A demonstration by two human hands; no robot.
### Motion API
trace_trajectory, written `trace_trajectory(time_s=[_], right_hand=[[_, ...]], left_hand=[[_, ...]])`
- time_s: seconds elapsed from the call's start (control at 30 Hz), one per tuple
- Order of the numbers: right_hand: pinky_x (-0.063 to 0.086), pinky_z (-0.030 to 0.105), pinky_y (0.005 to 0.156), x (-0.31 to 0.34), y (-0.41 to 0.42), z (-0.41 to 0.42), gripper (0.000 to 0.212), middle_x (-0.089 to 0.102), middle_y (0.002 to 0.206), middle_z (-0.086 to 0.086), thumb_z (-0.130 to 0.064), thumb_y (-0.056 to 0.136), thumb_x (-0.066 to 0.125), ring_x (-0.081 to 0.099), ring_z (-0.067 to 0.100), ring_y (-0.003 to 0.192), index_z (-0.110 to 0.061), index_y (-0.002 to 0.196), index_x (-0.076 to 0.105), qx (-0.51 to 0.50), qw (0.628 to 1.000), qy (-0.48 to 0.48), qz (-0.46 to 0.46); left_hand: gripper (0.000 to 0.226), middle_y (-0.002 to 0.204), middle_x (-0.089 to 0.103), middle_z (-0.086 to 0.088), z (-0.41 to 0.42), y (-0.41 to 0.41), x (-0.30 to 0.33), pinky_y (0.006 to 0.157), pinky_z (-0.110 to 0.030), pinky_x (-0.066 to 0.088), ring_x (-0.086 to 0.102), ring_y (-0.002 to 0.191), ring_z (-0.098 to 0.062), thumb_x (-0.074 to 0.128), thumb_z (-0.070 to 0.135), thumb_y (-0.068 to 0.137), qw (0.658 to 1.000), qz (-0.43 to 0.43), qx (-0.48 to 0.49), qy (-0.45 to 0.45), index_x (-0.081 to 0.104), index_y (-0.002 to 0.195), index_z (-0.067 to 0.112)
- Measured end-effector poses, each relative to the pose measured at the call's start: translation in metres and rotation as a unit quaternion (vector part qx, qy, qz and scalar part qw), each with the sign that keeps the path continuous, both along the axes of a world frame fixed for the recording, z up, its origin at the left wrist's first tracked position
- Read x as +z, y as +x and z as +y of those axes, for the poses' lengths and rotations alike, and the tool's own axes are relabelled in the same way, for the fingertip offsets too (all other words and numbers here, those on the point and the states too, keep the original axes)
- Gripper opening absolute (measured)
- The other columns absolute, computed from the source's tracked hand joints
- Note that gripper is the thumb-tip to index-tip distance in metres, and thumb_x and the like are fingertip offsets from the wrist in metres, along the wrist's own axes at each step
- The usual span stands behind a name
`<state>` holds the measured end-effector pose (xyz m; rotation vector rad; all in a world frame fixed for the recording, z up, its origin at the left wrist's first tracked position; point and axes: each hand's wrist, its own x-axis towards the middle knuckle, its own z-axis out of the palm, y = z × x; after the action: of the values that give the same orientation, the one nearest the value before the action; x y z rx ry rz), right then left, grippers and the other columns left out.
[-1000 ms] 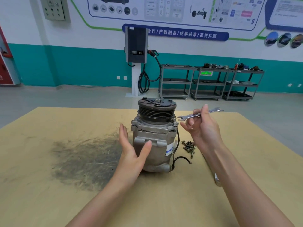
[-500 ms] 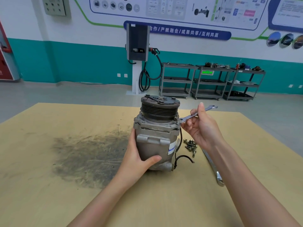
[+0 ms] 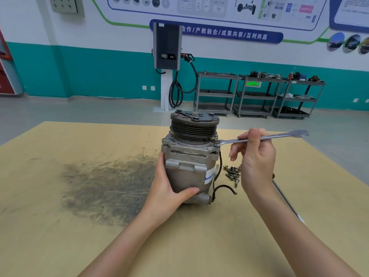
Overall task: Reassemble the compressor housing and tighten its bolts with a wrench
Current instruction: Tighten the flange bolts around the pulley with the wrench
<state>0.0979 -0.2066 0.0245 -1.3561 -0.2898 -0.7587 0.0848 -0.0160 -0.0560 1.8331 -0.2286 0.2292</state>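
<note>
A grey metal compressor [image 3: 189, 162] stands upright on the yellow table [image 3: 60, 226], its black ribbed pulley [image 3: 194, 127] on top. My left hand [image 3: 169, 188] grips the lower left of its housing, thumb across the front. A silver open-ended wrench [image 3: 263, 137] is pinched near its middle by my right hand [image 3: 255, 162]. The wrench's left jaw sits at a bolt [image 3: 217, 144] on the upper right flange of the housing; its other end points right.
Several loose bolts [image 3: 231, 173] lie on the table just right of the compressor, beside its black cable [image 3: 219, 186]. A long metal bar [image 3: 285, 198] lies behind my right forearm. A dark greasy stain [image 3: 107, 188] spreads left of the compressor. Shelving carts [image 3: 259, 96] stand far behind.
My left hand went from open beside the housing to gripping it. My right hand brought the wrench's jaw onto the upper right bolt and swung the handle out to the right.
</note>
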Motion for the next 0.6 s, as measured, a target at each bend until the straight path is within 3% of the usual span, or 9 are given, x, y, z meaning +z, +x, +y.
trace_trajectory(time_s=[0.17, 0.3, 0.4, 0.5, 0.6], right_hand=[[0.046, 0.023, 0.053, 0.005, -0.005, 0.002, 0.033, 0.060, 0.054, 0.004, -0.042, 0.100, 0.042, 0.055, 0.017, 0.048, -0.016, 0.082, 0.051, -0.026, 0.998, -0.026, -0.053], [0.045, 0.022, 0.048, 0.015, 0.010, -0.012, 0.041, 0.057, 0.049, 0.002, -0.040, 0.105, 0.033, 0.053, 0.015, 0.046, -0.012, 0.081, 0.051, 0.026, 0.995, 0.080, 0.055], [0.046, 0.023, 0.051, 0.014, 0.021, -0.020, 0.042, 0.054, 0.046, 0.004, -0.040, 0.105, 0.030, 0.051, 0.015, 0.044, -0.011, 0.083, 0.049, 0.089, 0.979, 0.099, 0.152], [0.045, 0.032, 0.066, 0.013, 0.028, -0.020, 0.040, 0.052, 0.046, 0.005, -0.041, 0.105, 0.032, 0.050, 0.015, 0.042, -0.010, 0.087, 0.050, 0.151, 0.954, 0.135, 0.220], [0.051, 0.029, 0.059, 0.016, 0.032, -0.018, 0.039, 0.050, 0.045, 0.005, -0.040, 0.105, 0.035, 0.050, 0.014, 0.041, -0.010, 0.086, 0.051, 0.180, 0.941, 0.136, 0.251]], left_hand=[[0.125, 0.156, 0.029, 0.019, 0.000, 0.000, 0.000, 0.121, -0.037, 0.030, 0.032, 0.143, -0.002, 0.090, 0.032, 0.071, 1.000, 0.003, -0.001, -0.004, -0.003, 0.155, 0.040], [0.125, 0.157, 0.030, 0.017, 0.000, 0.000, 0.000, 0.121, -0.040, 0.031, 0.033, 0.143, -0.003, 0.090, 0.031, 0.071, 1.000, 0.003, -0.004, -0.008, -0.001, 0.157, 0.036], [0.123, 0.155, 0.032, 0.019, 0.000, 0.000, 0.000, 0.120, -0.039, 0.032, 0.034, 0.142, -0.002, 0.090, 0.029, 0.072, 1.000, 0.004, -0.007, -0.013, 0.000, 0.156, 0.038], [0.119, 0.152, 0.033, 0.024, 0.001, -0.001, 0.000, 0.119, -0.036, 0.033, 0.035, 0.140, 0.002, 0.089, 0.028, 0.071, 1.000, 0.004, -0.010, -0.012, 0.001, 0.148, 0.049], [0.119, 0.154, 0.033, 0.021, 0.001, -0.001, 0.001, 0.120, -0.036, 0.032, 0.034, 0.141, 0.001, 0.089, 0.028, 0.072, 1.000, 0.005, -0.011, -0.014, 0.001, 0.150, 0.046]])
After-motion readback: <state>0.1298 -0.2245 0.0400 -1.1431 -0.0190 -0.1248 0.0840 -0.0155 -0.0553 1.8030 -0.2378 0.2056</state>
